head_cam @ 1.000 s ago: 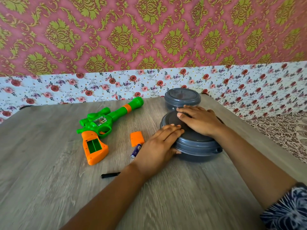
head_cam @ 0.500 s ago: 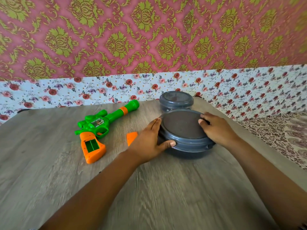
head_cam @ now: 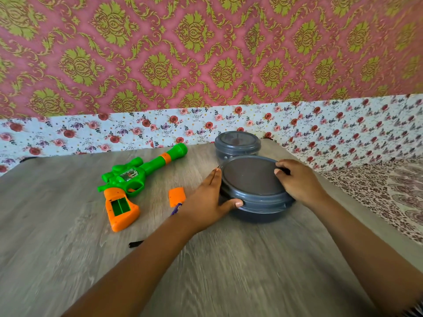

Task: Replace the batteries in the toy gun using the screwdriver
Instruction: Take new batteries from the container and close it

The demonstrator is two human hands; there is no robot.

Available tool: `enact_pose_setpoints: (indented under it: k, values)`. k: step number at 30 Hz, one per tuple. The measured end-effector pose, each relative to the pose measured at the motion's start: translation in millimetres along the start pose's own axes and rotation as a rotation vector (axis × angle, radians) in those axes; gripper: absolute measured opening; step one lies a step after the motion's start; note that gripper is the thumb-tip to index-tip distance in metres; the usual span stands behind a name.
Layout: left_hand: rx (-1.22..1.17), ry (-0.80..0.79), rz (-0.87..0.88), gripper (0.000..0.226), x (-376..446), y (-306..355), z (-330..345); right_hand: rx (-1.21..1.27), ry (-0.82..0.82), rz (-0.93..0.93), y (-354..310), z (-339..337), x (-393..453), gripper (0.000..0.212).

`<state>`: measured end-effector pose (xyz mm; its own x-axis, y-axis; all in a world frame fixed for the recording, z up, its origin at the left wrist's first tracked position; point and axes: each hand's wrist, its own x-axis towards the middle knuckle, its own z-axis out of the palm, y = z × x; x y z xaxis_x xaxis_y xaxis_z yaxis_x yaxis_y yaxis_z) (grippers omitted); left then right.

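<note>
Hands (head_cam: 207, 197) around grey container (head_cam: 256, 191)

The left forearm hides most of a thin black rod-shaped tool (head_cam: 136, 244) and a purple cylindrical battery (head_cam: 175, 209) lying just beside the large round grey lidded plastic container (head_cam: 256, 191). That container cuts off the lower front of the smaller grey lidded container (head_cam: 237, 144) behind it. The contents of both cannot be told.
</note>
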<state>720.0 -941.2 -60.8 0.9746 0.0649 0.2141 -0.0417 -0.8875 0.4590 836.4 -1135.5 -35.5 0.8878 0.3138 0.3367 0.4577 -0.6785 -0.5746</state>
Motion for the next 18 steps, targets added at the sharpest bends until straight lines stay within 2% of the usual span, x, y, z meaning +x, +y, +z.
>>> enact_pose_setpoints:
  k: [4, 15, 18]
  values:
    - [0.065, -0.048, -0.009, 0.095, 20.5, 27.0, 10.3, -0.067, 0.1, -0.001, 7.4, -20.9, 2.2, 0.021]
    - [0.057, -0.061, -0.091, 0.089, 41.7, 55.4, 25.1, -0.16, 0.103, -0.048, 18.3, -18.8, -8.8, 0.019]
    - [0.061, -0.009, -0.054, 0.078, 21.3, 51.9, 13.0, -0.245, 0.247, -0.172, 9.8, -16.8, -16.6, 0.016]
